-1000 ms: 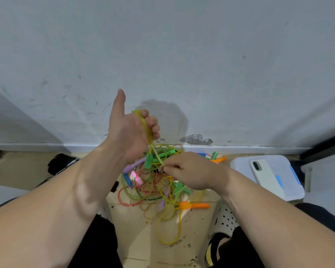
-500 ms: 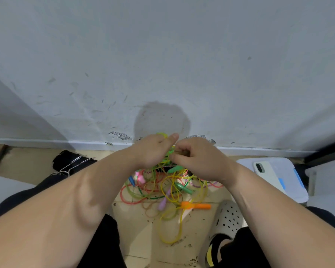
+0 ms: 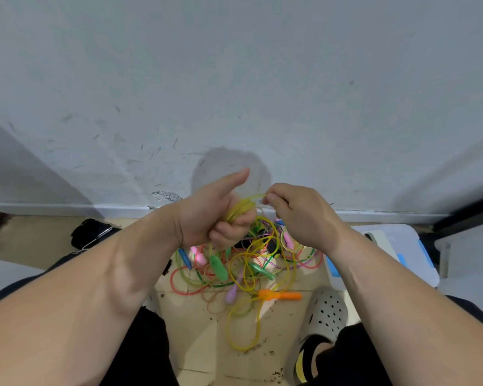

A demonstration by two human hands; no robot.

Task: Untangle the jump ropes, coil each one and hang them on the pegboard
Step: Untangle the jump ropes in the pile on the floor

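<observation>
At frame centre, yellow rope point(image 3: 241, 208): several turns wound round the left hand, 1 strand running right to the other hand, the slack dropping into the pile.
Left hand point(image 3: 212, 218): fingers curled on the turns, thumb raised and free.
Right hand point(image 3: 301, 215): thumb and forefinger pinch the strand just beside the coil.
Tangle point(image 3: 251, 263): below both hands on the floor point(image 3: 207, 344), many colours crossed; orange handle point(image 3: 280, 295) at its lower right.
Doing it well: lay each turn flat beside the last, draw slack slowly, and free a snag rather than pull once the pile lifts.
Around: slipper point(image 3: 328, 310) lower right, white box point(image 3: 413, 252) at right.

Black trousers point(image 3: 140, 355), grey perforated clog point(image 3: 328, 313)
</observation>
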